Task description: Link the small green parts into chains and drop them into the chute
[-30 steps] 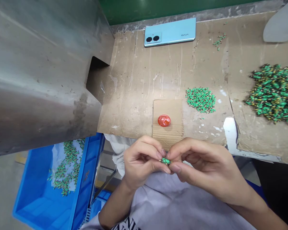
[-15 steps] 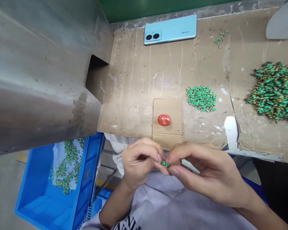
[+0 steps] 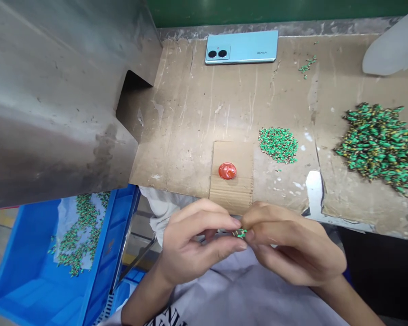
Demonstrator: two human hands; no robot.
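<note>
Green piece (image 3: 240,233) pinched between left hand (image 3: 193,240) and right hand (image 3: 292,242), fingers bent, thumbs below, wrists angled inward.

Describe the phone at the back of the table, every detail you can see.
The phone is a slim pale-blue slab with a smooth, slightly glossy back. It lies flat, back up, long side roughly along the far edge of the cardboard beneath it. Two round black lenses sit at its left end in the picture; "vivo" lettering appears upside down near the right. Nothing rests on it. Its screen is hidden.
</note>
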